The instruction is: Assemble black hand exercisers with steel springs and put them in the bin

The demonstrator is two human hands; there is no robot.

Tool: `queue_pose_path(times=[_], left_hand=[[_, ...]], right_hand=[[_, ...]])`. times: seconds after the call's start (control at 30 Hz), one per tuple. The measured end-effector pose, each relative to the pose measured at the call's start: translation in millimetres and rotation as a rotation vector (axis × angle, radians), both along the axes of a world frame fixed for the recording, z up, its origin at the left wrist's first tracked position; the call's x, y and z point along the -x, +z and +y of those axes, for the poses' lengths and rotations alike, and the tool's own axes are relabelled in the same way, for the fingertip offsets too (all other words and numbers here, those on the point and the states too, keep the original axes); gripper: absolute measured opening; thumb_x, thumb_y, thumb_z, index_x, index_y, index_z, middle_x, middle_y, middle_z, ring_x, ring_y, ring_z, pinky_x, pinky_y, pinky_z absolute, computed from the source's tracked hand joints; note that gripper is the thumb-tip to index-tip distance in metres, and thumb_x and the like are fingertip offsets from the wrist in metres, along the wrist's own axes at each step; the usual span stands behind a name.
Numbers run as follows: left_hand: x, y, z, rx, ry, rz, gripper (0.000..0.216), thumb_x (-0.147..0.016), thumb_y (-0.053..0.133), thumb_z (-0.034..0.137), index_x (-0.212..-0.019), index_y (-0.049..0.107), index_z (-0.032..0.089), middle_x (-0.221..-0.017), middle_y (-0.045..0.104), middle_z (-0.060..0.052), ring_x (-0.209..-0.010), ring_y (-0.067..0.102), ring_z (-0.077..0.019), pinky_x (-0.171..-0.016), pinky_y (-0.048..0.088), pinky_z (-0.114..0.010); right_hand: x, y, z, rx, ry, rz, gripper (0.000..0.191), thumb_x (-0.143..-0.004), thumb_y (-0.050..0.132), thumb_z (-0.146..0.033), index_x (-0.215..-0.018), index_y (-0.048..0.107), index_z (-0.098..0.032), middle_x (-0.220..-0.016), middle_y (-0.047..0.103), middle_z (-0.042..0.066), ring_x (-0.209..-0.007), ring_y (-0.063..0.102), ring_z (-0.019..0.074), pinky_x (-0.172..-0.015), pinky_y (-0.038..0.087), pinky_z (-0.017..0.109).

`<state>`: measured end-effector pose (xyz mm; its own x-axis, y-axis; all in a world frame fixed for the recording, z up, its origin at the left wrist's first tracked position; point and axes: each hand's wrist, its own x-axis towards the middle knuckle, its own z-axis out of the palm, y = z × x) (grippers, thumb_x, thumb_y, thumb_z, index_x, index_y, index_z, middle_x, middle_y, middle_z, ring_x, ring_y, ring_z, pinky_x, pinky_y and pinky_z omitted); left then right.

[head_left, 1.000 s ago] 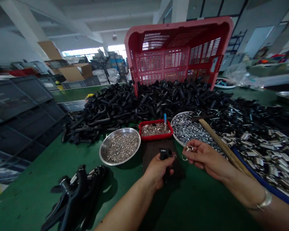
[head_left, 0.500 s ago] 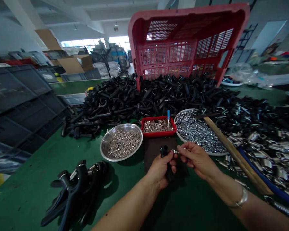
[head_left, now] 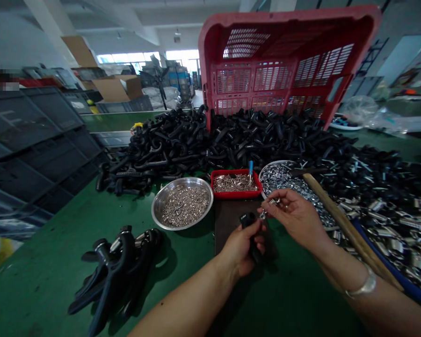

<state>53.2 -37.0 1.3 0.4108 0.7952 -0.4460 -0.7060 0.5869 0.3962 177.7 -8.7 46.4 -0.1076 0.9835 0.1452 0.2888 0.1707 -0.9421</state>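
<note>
My left hand (head_left: 241,246) is wrapped round a black plastic handle (head_left: 250,222), held upright above a dark mat (head_left: 231,220) on the green table (head_left: 56,262). My right hand (head_left: 294,216) pinches a small metal ring part (head_left: 271,205) at the top of that handle. Just beyond my hands stand a steel bowl of small rings (head_left: 183,203), a red tray of metal pins (head_left: 235,183) and a round plate of shiny metal parts (head_left: 287,183).
A big heap of black handles (head_left: 231,140) spills from a tipped red crate (head_left: 284,61) at the back. Several finished handles (head_left: 115,271) lie at the near left. A wooden stick (head_left: 347,229) and loose metal clips (head_left: 389,220) lie to the right. Dark crates (head_left: 28,145) stand left.
My right hand has brought the metal ring part left to the top of the handle in my left hand. The camera has shifted a little, so everything sits further right.
</note>
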Motion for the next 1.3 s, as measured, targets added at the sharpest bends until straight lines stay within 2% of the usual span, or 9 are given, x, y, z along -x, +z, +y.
queue_pose_path(times=[0.1,0.4,0.67,0.73,0.83,0.9,1.03,1.17,1.3], left_hand=[[5,1.3,1,0.032,-0.093,-0.058,0.009,-0.077,0.056,0.015,-0.082,0.05,0.013,-0.068,0.047,0.002,-0.04,0.036,0.0014,-0.035,0.027,-0.008],[8,4.7,0,-0.011,-0.23,-0.022,0.012,-0.073,0.056,0.014,-0.079,0.046,0.014,-0.068,0.043,0.003,-0.04,0.031,0.0014,-0.033,0.018,-0.008],[27,4.8,2,-0.141,-0.551,-0.213,0.029,-0.062,0.053,0.012,-0.091,0.052,0.013,-0.067,0.038,0.002,-0.042,0.027,-0.0004,-0.035,0.017,-0.009],[30,7.1,2,-0.124,-0.516,-0.275,0.036,-0.063,0.054,0.016,-0.099,0.052,0.015,-0.071,0.039,0.001,-0.045,0.028,-0.0012,-0.036,0.019,-0.009],[32,7.9,6,-0.086,-0.353,-0.306,0.036,-0.065,0.055,0.025,-0.1,0.052,0.016,-0.074,0.04,0.0,-0.048,0.028,-0.0022,-0.038,0.023,-0.008],[30,5.1,10,-0.042,-0.245,-0.287,0.031,-0.069,0.054,0.033,-0.095,0.052,0.016,-0.071,0.039,0.001,-0.048,0.028,-0.0026,-0.037,0.023,-0.009],[25,-2.3,15,0.032,-0.199,-0.299,0.025,-0.077,0.049,0.039,-0.087,0.049,0.017,-0.067,0.037,0.003,-0.045,0.029,-0.0029,-0.035,0.024,-0.009],[25,-3.6,14,0.047,-0.201,-0.332,0.024,-0.08,0.047,0.039,-0.085,0.048,0.016,-0.066,0.038,0.003,-0.044,0.029,-0.0031,-0.034,0.025,-0.01],[26,-4.0,13,0.051,-0.189,-0.342,0.023,-0.08,0.047,0.039,-0.084,0.048,0.016,-0.065,0.038,0.003,-0.044,0.03,-0.0029,-0.034,0.024,-0.009]], right_hand=[[4,8.9,1,-0.004,0.035,0.007,0.03,-0.067,0.066,-0.044,-0.084,0.052,-0.024,-0.075,0.063,0.002,-0.068,0.062,0.0186,-0.059,0.049,0.031],[4,6.2,0,-0.111,0.137,-0.242,0.022,-0.067,0.066,-0.04,-0.08,0.057,-0.024,-0.072,0.062,0.0,-0.061,0.056,0.0139,-0.055,0.046,0.026],[-13,-8.7,18,0.354,0.263,-0.059,0.03,-0.068,0.063,-0.045,-0.079,0.054,-0.018,-0.065,0.059,-0.001,-0.057,0.056,0.0109,-0.052,0.045,0.024],[-29,-11.4,25,0.291,0.165,-0.141,0.032,-0.072,0.057,-0.049,-0.082,0.057,-0.019,-0.07,0.062,0.002,-0.059,0.057,0.0133,-0.05,0.045,0.026],[-68,-9.7,32,-0.006,-0.031,-0.543,0.03,-0.077,0.051,-0.047,-0.082,0.063,-0.02,-0.08,0.065,0.006,-0.069,0.059,0.0186,-0.057,0.046,0.031],[-92,-8.2,31,-0.158,0.039,-0.857,0.022,-0.076,0.054,-0.039,-0.081,0.066,-0.022,-0.084,0.065,0.005,-0.077,0.06,0.0213,-0.068,0.045,0.036],[-108,-12.0,19,-0.217,0.188,-1.211,0.021,-0.08,0.049,-0.027,-0.087,0.068,-0.021,-0.09,0.064,0.006,-0.084,0.059,0.0225,-0.074,0.044,0.037],[-108,-16.7,12,-0.264,0.219,-1.341,0.025,-0.081,0.045,-0.024,-0.093,0.066,-0.019,-0.09,0.062,0.009,-0.083,0.059,0.0226,-0.071,0.045,0.036],[-121,-15.0,19,-0.345,0.342,-1.28,0.026,-0.082,0.042,-0.016,-0.092,0.066,-0.021,-0.09,0.063,0.007,-0.081,0.059,0.0179,-0.068,0.045,0.03]])
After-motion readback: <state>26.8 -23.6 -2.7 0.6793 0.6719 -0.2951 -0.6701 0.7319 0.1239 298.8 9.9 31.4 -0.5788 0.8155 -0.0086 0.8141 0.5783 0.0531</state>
